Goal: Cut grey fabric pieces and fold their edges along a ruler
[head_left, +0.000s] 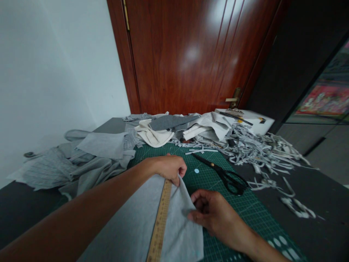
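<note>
A light grey piece of fabric [131,222] lies over the green cutting mat [245,213], with a wooden ruler [160,222] lengthwise on top of it. My left hand [171,168] is closed at the far end of the ruler, its fingers pinching the fabric's far corner, which is drawn up slightly. Beside the fabric's right edge is my right hand [215,214], fingers curved and thumb apart from them. Its thumb tip is at the edge; whether it touches the cloth I cannot tell. Black-handled scissors [222,173] rest spread a little beyond the right hand.
Grey fabric pieces [95,153] are heaped at the left. Behind the mat lie white cloth pieces [154,134]. A tangle of cut fabric strips [259,145] covers the right back, before a white box [261,122]. A brown door [185,58] stands behind the table.
</note>
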`<move>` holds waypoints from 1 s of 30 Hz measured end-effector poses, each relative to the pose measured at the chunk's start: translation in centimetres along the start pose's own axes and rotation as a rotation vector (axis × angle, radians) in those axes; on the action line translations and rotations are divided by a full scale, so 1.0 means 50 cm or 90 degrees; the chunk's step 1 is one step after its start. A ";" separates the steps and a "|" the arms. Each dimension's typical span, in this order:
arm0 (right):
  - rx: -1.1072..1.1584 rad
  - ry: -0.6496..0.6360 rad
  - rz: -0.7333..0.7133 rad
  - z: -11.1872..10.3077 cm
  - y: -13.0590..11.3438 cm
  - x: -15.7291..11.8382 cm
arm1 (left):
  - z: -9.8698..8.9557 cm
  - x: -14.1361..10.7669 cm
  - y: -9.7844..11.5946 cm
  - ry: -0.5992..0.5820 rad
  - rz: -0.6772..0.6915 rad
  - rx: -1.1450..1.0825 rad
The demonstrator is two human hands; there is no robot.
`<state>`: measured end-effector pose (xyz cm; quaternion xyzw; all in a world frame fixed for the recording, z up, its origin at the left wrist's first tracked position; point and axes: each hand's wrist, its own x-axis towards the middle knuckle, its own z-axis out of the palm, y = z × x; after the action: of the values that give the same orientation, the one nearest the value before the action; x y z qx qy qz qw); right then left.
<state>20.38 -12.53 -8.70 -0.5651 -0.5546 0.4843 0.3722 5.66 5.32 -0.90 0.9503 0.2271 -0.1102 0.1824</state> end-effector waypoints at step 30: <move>-0.487 0.029 -0.164 -0.077 -0.090 0.116 | 0.211 -0.162 -0.023 0.362 0.000 0.075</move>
<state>22.40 -5.89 -4.18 -0.5994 -0.7527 0.1797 0.2047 -3.31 -1.06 -8.44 0.9519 0.2626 0.1476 0.0556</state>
